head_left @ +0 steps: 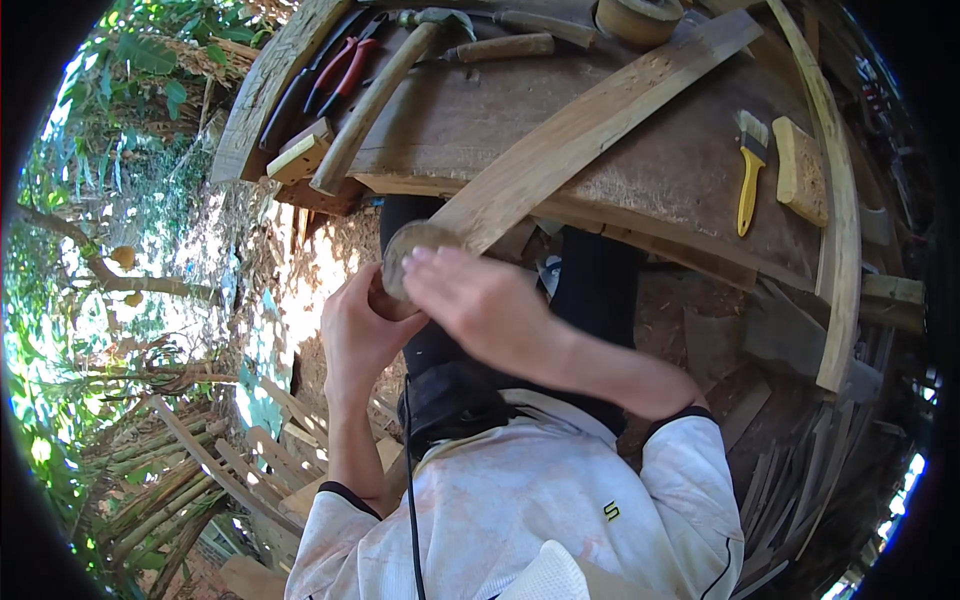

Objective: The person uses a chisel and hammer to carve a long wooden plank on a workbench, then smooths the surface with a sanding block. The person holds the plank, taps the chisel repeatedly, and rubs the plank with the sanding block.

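A long, flat wooden board (580, 140) slants from the far right of the workbench down over its near edge toward my lap. My left hand (358, 325) is curled round the board's near end, thumb on one side and fingers on the other. Against that end sits a round, grey-brown disc (420, 236), perhaps an abrasive pad. My right hand (485, 300) reaches across from the right, its fingers together and pressed on the disc. The palm side of the right hand is hidden, and so is most of the board's end.
On the workbench (680, 170) lie a hammer (385, 100), red-handled pliers (345, 75), wooden-handled tools (505, 47), a tape roll (640, 18), a yellow paintbrush (750, 175) and a wood block (800, 172). A curved strip (840, 250) hangs over the right edge. Wood scraps (250, 465) litter the ground.
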A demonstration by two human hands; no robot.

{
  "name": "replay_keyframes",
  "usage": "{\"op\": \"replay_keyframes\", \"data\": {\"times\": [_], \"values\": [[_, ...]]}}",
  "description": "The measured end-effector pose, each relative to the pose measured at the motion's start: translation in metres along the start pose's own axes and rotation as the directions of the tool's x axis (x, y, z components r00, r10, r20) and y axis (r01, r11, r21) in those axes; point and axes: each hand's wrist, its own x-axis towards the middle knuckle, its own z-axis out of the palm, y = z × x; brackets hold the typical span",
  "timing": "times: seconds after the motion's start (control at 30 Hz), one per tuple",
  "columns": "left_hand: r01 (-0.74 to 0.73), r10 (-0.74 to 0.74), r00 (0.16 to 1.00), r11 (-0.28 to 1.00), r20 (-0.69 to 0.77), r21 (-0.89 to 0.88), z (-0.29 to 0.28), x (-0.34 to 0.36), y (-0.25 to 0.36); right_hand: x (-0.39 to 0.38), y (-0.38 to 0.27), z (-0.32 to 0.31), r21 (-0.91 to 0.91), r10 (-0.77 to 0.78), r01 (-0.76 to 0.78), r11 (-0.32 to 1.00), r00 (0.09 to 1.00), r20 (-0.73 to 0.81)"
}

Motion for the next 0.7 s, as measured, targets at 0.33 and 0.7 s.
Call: {"op": "replay_keyframes", "data": {"times": [0.33,0.7], "values": [[-0.158,0.156,0.986,0.987,-0.053,-0.035,-0.001,-0.005,-0.016,-0.002,0.018,-0.010,-0.106,0.064,-0.074,0.992,0.993,-0.095],[-0.186,0.193,0.972,0.980,-0.132,0.070,-0.012,-0.033,-0.091,-0.011,0.089,-0.046,-0.216,0.153,-0.178,0.960,0.980,-0.131]]}}
